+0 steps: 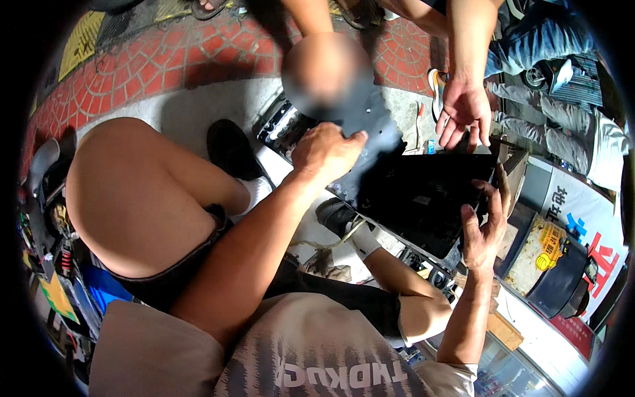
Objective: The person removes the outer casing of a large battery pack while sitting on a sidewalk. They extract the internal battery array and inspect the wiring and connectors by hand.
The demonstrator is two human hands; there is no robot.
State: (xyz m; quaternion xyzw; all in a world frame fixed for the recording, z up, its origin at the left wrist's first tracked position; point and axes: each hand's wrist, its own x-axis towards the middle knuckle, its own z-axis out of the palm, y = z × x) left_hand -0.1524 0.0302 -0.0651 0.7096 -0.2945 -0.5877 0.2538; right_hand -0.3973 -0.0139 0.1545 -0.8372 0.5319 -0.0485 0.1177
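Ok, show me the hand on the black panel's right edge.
The wearer's right hand, on the black panel; the left hand is farther left, the other person's open hand beyond the panel's far edge.

panel (417,198) is plain black, mat (381,126) grey; paving (152,69) is red with paler joints in a curved fan pattern, paving strip (81,45) yellow; shirt (317,337) is grey with dark jagged vertical streaks, pale lettering; shorts (367,301) and shoe (228,152) black, sock (256,193) white; jeans (542,43) blue
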